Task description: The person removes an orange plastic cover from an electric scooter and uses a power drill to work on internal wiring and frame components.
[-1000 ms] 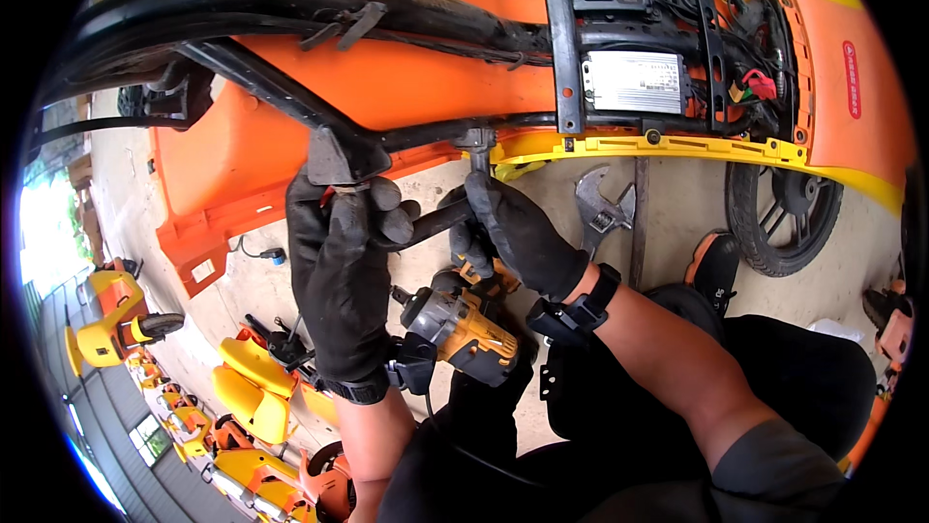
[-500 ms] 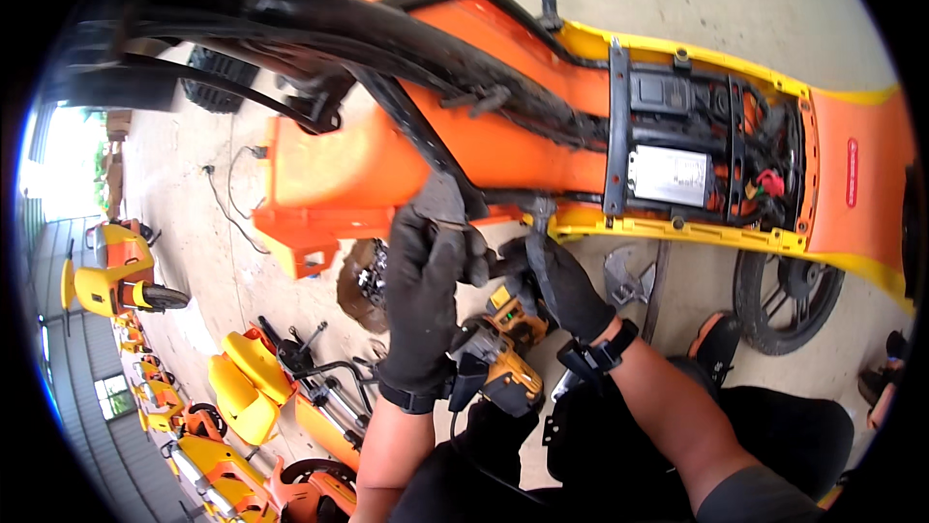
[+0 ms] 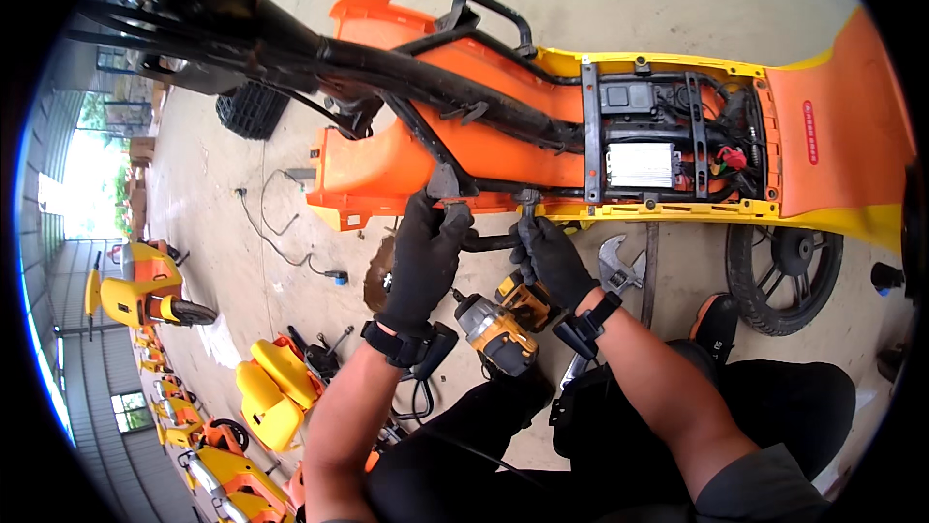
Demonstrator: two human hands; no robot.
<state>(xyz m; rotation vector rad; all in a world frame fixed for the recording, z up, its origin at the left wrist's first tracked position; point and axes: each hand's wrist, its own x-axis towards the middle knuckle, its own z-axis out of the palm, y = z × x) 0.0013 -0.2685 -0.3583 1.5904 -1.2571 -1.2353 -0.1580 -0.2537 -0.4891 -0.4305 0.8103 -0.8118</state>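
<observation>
My left hand (image 3: 423, 254), in a black glove, is closed around one end of a black tubular bar (image 3: 492, 243) beside a flat metal plate (image 3: 445, 181) on the scooter's black frame (image 3: 416, 133). At its other end, my gloved right hand (image 3: 559, 262) grips the same bar under a small metal bracket (image 3: 527, 198). The bar's middle bows toward me between the hands; my fingers hide its ends. A similar bent bar (image 3: 495, 2) is fixed on the frame's far side. Orange panelling (image 3: 377, 173) lies under the frame.
A yellow-and-black cordless impact wrench (image 3: 494, 334) lies below my hands. To its right are an adjustable wrench (image 3: 621, 266), a long metal rod (image 3: 651, 276) and the scooter's wheel (image 3: 794, 252). Yellow seats (image 3: 269, 407) and other scooters (image 3: 140, 283) stand at left.
The view has shifted, so the scooter sits further left at its rear. Both hands stay on the bar, and more of its middle now shows between them.
</observation>
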